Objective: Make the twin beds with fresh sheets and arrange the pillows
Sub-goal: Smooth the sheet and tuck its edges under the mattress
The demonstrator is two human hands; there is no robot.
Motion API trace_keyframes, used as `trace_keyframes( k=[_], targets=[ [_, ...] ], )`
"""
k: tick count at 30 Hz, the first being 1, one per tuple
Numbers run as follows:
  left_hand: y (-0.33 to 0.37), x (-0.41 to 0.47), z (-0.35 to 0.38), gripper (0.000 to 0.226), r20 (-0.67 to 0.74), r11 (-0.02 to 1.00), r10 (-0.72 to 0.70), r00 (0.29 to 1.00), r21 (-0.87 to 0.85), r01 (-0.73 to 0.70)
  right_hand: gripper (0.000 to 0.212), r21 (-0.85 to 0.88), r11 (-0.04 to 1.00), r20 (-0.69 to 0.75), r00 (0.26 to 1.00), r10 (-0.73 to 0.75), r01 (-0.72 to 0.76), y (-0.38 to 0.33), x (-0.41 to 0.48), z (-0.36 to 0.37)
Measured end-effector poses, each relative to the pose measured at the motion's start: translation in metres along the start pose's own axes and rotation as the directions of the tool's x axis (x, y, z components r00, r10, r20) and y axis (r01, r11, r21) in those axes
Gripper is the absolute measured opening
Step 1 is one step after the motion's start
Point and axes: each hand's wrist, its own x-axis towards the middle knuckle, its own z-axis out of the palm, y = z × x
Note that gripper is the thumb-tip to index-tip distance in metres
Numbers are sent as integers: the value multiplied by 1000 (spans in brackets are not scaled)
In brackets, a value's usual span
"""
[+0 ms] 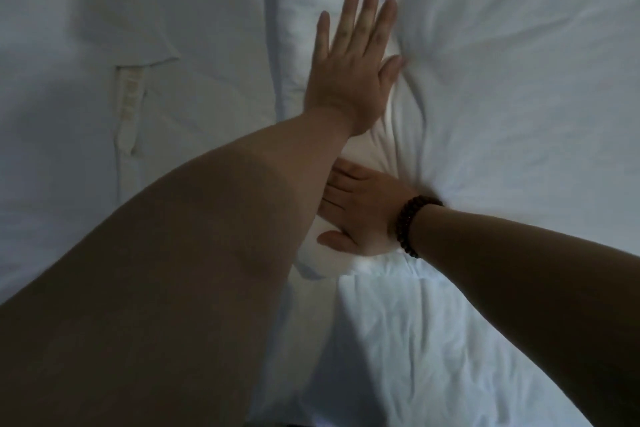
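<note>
A plump white pillow [502,80] lies flat, deeply creased and dented near its left edge. A wrinkled white sheet [433,340] spreads just below it.

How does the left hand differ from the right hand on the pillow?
The left hand lies farther up the pillow, fingers pointing away; the right hand lies nearer, fingers pointing left. The left hand shows whole; the left forearm hides the right hand's fingertips. Only the right wrist wears a bead bracelet. Both lie flat with straight fingers.
</note>
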Motion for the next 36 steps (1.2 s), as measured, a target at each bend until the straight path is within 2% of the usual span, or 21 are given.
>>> trace_keyframes(
  k=[3,8,14,16,18,20,23,26,29,36],
  targets=[
    [1,1,10,65,-35,1000,-1,999,-7,1,67,4,1000,18,1000,0,0,5,1,10],
    [-4,7,9,66,-12,1000,5,1000,-22,-5,71,38,999,91,996,12,-15,4,3,11],
    [-10,15,11,66,-71,991,-96,993,-95,89,73,59,998,105,994,12,-18,10,4,20],
    [-12,22,9,67,-111,973,-219,969,-94,209,74,63,998,118,993,8,-15,10,4,23],
    [-20,46,5,70,-131,908,-417,899,-108,406,76,42,999,151,988,7,-14,10,3,24],
    [-41,80,0,71,-24,833,-541,841,-156,531,77,23,1000,182,983,8,-12,10,4,21],
    [-84,126,5,68,203,785,-510,836,-286,549,78,49,998,227,974,15,-27,9,6,17],
    [-96,145,20,66,317,762,-474,822,-320,563,78,61,998,258,966,2,-18,12,8,18],
    [-96,146,37,64,324,744,-483,813,-337,577,79,66,998,248,969,3,-20,15,10,21],
    [-109,148,43,67,301,737,-420,856,-438,515,76,75,997,177,984,-10,-3,18,11,25]
  ],
)
